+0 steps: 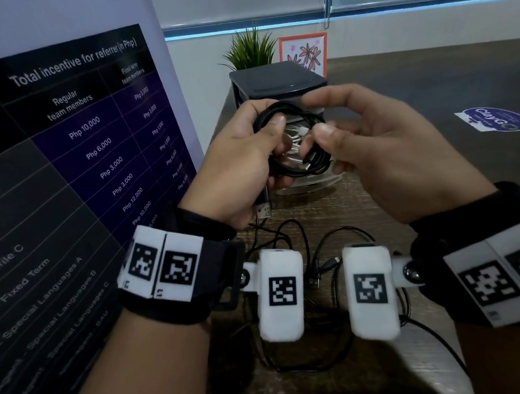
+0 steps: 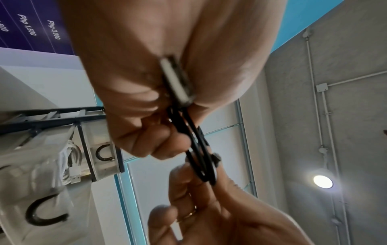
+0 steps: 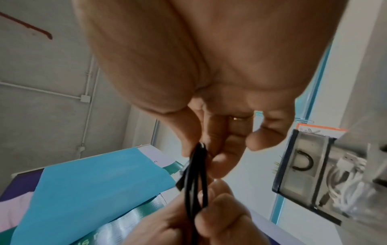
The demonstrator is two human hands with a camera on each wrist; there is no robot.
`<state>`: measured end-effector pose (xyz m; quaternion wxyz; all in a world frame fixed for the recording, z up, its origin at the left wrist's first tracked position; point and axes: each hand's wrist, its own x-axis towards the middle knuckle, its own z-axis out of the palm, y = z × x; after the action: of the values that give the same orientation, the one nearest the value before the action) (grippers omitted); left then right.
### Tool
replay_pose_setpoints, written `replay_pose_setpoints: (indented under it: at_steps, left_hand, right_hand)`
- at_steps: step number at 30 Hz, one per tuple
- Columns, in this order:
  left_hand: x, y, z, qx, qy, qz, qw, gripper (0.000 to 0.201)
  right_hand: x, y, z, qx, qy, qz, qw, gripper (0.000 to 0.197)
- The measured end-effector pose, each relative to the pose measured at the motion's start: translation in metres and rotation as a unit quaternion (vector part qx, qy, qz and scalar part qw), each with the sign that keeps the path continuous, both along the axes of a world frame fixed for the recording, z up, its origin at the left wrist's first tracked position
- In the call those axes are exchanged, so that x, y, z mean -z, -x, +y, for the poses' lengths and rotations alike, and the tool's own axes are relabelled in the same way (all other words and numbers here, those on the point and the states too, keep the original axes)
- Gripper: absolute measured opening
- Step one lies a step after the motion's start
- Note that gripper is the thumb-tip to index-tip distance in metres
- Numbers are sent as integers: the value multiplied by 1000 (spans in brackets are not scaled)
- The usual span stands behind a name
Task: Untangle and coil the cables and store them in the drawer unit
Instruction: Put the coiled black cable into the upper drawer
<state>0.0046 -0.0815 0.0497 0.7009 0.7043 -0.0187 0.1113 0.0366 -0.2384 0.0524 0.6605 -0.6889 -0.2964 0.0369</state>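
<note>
The black cable (image 1: 291, 142) is wound into a coil and held in the air in front of the drawer unit (image 1: 275, 83), above the wooden table (image 1: 343, 207). On the left, the left hand (image 1: 242, 163) has its fingers curled round one side of the coil, thumb pressed on top; one plug end (image 1: 261, 210) hangs below the palm. In the middle, white cables (image 2: 70, 159) already lie in the open clear drawer (image 2: 102, 159) behind the coil. On the right, the right hand (image 1: 372, 146) pinches the opposite side of the coil between thumb and fingers, with the little finger spread clear. Loose black cables (image 1: 309, 255) lie tangled on the table below both wrists. The step in hand appears to be finishing the coil. To do it well, keep the left grip firm so the loops stay stacked, tuck the free end through or around the loops with the right hand, and keep the coil small enough for the drawer. If the left grip loosens, the loops will likely spring apart.
</note>
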Motion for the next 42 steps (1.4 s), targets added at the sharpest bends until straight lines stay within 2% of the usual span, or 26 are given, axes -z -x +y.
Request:
replay_pose_setpoints:
  at_steps: [2, 4, 7, 10, 15, 18, 25, 28, 31, 37, 39, 42]
  left_hand:
    - [0, 0, -1, 6, -2, -2, 1000, 18]
    - [0, 1, 1, 8, -24, 1, 1000, 22]
    - [2, -2, 9, -27, -107, -1, 994, 40]
    - [3, -4, 17, -83, -150, -22, 985, 36]
    - [5, -13, 25, -137, -195, -61, 969, 16]
    - [4, -24, 27, -146, -256, -59, 954, 12]
    - [-6, -57, 44, -169, -418, -30, 892, 23]
    - [-12, -78, 52, -192, -460, -33, 866, 32]
    - [-10, -100, 52, -171, -516, -16, 839, 43]
    - [2, -128, 50, -92, -616, 21, 782, 74]
    - [0, -133, 52, -74, -638, 34, 766, 74]
    - [-4, -136, 52, -83, -645, 32, 759, 69]
  right_hand:
    - [3, -4, 1, 25, -44, 37, 998, 28]
    - [5, -9, 2, 68, -77, 51, 993, 21]
    - [9, -17, -2, 139, -76, 29, 987, 12]
    - [12, -27, -7, 158, -69, 39, 984, 21]
    - [4, -58, -9, 193, 31, 55, 979, 30]
    - [0, -84, -9, 204, 128, 60, 969, 26]
    - [2, -129, -14, 189, 294, 67, 935, 18]
    - [0, -137, -3, 171, 327, 60, 927, 28]
    - [-1, -140, 14, 143, 364, 17, 920, 29]
    - [1, -149, 49, 92, 392, 5, 915, 43]
    - [2, -152, 55, 87, 409, -4, 908, 46]
    - [9, -155, 58, 89, 448, -16, 889, 50]
